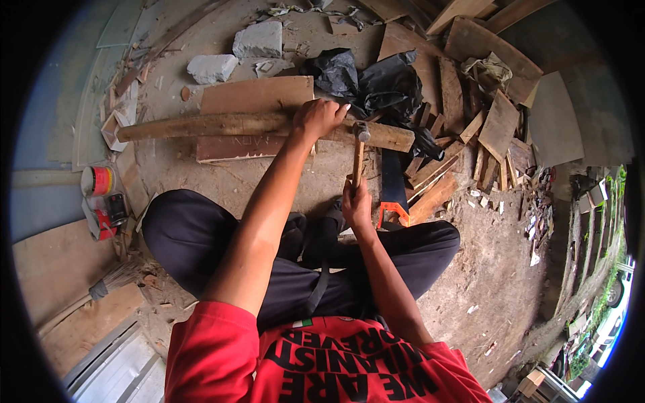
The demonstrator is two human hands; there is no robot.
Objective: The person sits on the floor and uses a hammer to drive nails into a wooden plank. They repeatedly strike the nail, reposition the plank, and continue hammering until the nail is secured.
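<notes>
Fingers of your left hand [320, 121] are curled over the long wooden plank [222, 125], apparently to steady it, while those of your right hand [358, 201] are wrapped around the handle of the hammer [358, 158]. That plank lies crosswise in front of your crossed legs [403, 252], likely so both hands can meet over it near its right half. Your hammer's head is over the plank, just right of your left hand; from above, you can't tell whether it touches the wood or hangs slightly clear. Reddish-brown board [259, 94] shows on both sides of the plank's left part, probably propping it off the ground. Near your right knee lies a handsaw [394, 213], its orange handle turned toward you, which should make it easy to take up. Beyond the plank sits crumpled black plastic [390, 84], with scrap wood [433, 201] heaped to the right, seemingly pushed aside to leave you room. Farther off, pale blocks [259, 40] rest on the floor.
</notes>
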